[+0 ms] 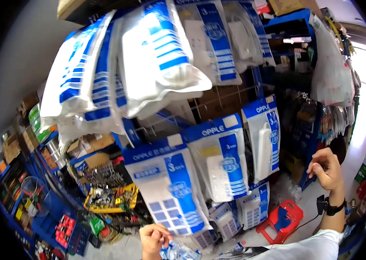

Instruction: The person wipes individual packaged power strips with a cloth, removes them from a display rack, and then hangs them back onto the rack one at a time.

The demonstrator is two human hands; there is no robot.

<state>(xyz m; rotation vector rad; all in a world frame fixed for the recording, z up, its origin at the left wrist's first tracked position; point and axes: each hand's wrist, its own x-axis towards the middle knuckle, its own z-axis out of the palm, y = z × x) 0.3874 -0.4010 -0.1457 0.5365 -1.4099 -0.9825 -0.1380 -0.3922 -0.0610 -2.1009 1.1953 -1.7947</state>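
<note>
My left hand (pixel 153 240), its fingers curled, is at the bottom of the view by the lower corner of a hanging OPPLE power-strip package (pixel 150 188). Whether it touches the package or holds anything cannot be told. Out to the right, my right hand (pixel 327 169) is raised with loosely bent fingers and nothing visible in it. A dark band with a small black device and a cable (pixel 322 204) is on that wrist. Similar blue-and-white packages hang beside the first, a middle one (pixel 220 175) and a narrow one (pixel 264 146) nearer my right hand.
Large bagged packages (pixel 157 58) hang from the wire rack above. A red plastic stool (pixel 282 221) stands on the floor below my right hand. Left are a yellow tool basket (pixel 111 198), a fan (pixel 35 198) and blue shelving. A plastic bag (pixel 332 71) hangs at right.
</note>
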